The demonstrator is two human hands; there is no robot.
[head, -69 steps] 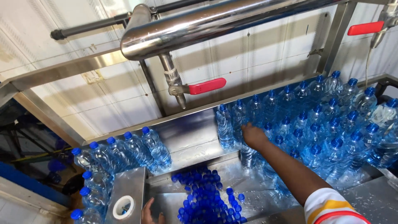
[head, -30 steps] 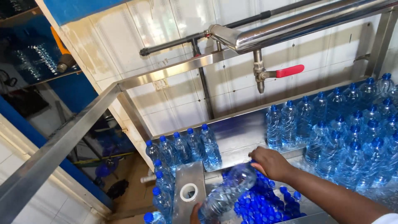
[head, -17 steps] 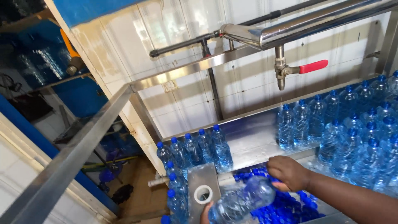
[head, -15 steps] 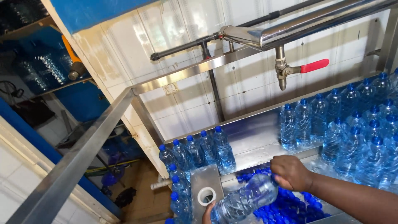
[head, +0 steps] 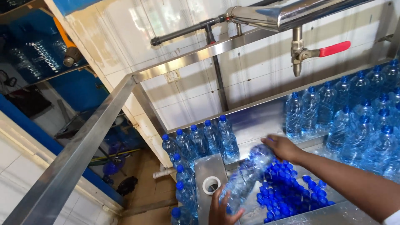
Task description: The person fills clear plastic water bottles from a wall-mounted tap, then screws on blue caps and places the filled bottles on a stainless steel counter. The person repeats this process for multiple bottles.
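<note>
Your left hand (head: 223, 208) grips the base of the tilted bottle (head: 246, 177) and your right hand (head: 283, 148) closes round its neck above the loose blue caps (head: 287, 187), so a wet slip could knock the capped bottles (head: 200, 139) off the bench (head: 250, 125).

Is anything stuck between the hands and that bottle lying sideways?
No. Both hands are right on the bottle: the right hand has its grip at the upper end, the left hand holds it from below at the lower end. Nothing visible sits between. The loose blue caps lie under it, beside the white ring.
</note>
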